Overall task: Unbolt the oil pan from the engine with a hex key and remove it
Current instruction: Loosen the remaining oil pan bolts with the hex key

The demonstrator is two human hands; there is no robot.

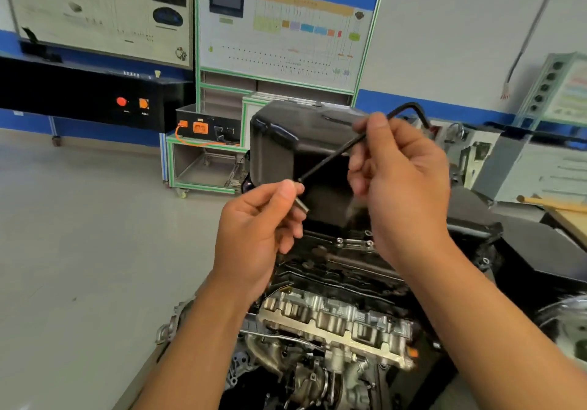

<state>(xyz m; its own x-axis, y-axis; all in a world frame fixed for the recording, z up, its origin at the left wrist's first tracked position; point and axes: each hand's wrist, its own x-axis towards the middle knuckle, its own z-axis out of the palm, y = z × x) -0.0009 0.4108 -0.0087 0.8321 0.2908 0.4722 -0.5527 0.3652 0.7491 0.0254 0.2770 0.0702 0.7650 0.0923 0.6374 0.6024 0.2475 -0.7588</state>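
The black oil pan (286, 142) sits on top of the upturned engine (336, 320), straight ahead of me. My right hand (400, 180) grips a black L-shaped hex key (333, 158) in front of the pan, its bent end up at the right. My left hand (257, 234) pinches a small silver bolt (301, 205) between thumb and fingers, held against the long tip of the key. Both hands hover above the engine and touch neither it nor the pan.
A black plastic cover (540, 250) lies to the right of the engine. A wooden stick (552, 204) rests on a bench at far right. Green-framed training boards and a cart (203, 168) stand behind, with bare grey floor (79, 234) at left.
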